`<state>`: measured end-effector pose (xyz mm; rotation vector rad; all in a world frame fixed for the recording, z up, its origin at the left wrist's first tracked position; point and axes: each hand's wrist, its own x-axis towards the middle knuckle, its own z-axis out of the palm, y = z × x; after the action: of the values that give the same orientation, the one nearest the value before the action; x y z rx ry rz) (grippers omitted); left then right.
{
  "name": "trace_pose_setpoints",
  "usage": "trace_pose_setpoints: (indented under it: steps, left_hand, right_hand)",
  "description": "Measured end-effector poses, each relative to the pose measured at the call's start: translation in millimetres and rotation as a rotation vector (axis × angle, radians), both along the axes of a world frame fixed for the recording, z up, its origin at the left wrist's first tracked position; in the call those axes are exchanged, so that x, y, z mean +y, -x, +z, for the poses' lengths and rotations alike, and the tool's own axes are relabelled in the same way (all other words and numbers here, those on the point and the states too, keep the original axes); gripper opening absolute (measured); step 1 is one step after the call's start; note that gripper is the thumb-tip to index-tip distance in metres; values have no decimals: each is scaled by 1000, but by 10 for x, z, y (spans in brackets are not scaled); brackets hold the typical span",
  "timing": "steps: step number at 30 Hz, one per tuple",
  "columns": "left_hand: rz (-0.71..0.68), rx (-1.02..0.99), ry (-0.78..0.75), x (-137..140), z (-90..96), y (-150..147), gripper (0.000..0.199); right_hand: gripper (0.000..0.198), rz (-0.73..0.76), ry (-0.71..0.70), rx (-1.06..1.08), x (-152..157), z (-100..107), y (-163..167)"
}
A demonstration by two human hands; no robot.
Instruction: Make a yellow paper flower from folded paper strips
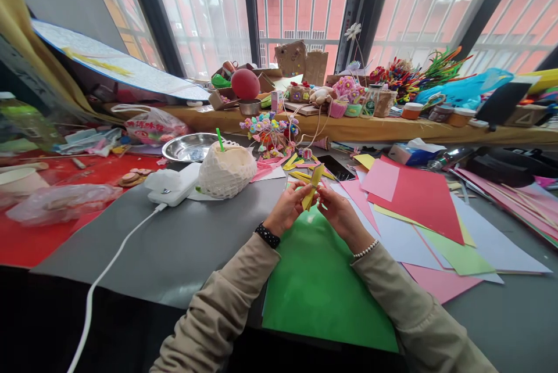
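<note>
A grey worktop runs below barred windows, with a ledge draped in brown cloth along its far side. A red cover spreads over the left end; coloured sheets overlap on the right, a red sheet among the uppermost. A green sheet lies at the near edge, beneath the hands. A steel bowl stands behind a coconut in a white foam net, a green straw poking from its top. On the ledge, a red ball sits above a small tin, and pink flowers fill little pots. A tissue sticks out of the tissue box. Both forearms reach forward and inward, the hands meeting above the green sheet's far end. The left hand pinches a yellow strip between thumb and fingers; the right hand has its curled fingertips closed on the strip's right edge. More yellow strips lie just beyond, near a phone.
</note>
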<state>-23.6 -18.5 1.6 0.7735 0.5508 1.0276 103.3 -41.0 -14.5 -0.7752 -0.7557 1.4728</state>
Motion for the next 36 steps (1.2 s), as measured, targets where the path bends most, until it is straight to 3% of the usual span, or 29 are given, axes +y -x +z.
trace_pose_setpoints:
  steps: [7,16,25,36]
  left_hand:
    - [-1,-27,-13,14,-16,-2,18]
    - [-174,92,58,-9,-10,9,17]
    - [-124,75,41,-45,52,8,12]
    - [-78,58,-19,-6,-36,-29,22]
  right_hand:
    - [10,-81,11,-57,12,8,-5]
    - [12,-212,-5,-43,54,-15,-41]
    - [11,-210,-52,-116,40,-9,-23]
    - [14,-213,-59,-180,25,-9,19]
